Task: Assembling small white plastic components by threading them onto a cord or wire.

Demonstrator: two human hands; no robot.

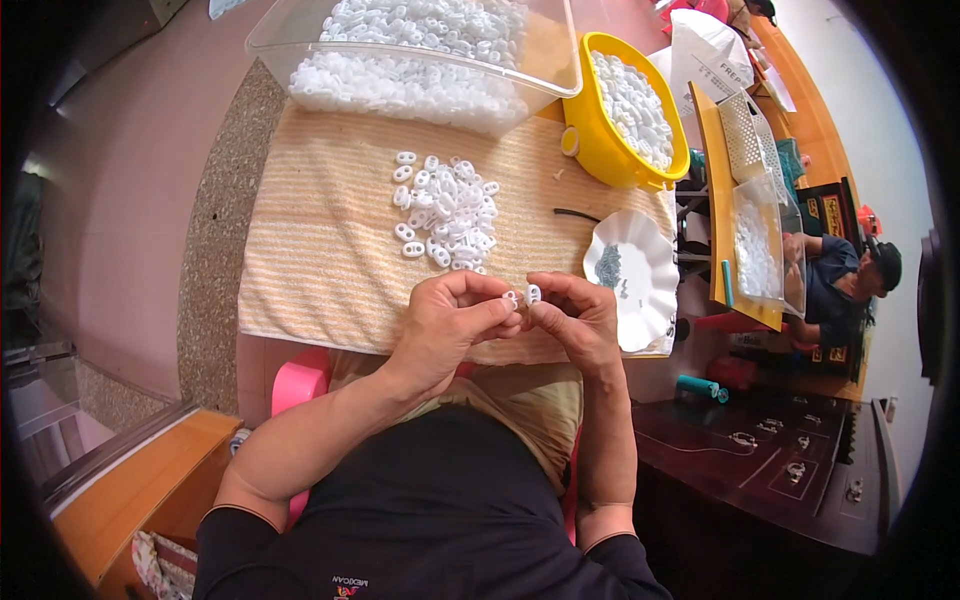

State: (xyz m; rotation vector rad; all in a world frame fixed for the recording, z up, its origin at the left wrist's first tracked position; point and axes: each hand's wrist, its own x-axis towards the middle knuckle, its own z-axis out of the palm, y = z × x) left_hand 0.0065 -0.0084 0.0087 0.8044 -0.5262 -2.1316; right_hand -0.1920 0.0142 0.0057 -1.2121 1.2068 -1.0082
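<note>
Close together over the table's near edge, both my hands work with small white plastic pieces. My left hand (455,325) pinches one white piece (511,298) between thumb and forefinger. In my right hand (580,318), thumb and fingers grip a white two-hole plastic piece (533,294), its holes facing up. The two pieces are side by side; I cannot tell whether they touch. Just beyond my hands lies a loose pile of similar white two-hole pieces (455,210). To the right, a white scalloped plate (648,270) bears tiny grey bits, too small to make out.
A striped towel (320,270) covers the table. At the back stand a clear plastic bin (420,55) and a yellow tub (590,130), both holding white pieces. A thin black stick (577,213) lies by the plate. Another person (840,285) sits at the right near a clear box (765,245).
</note>
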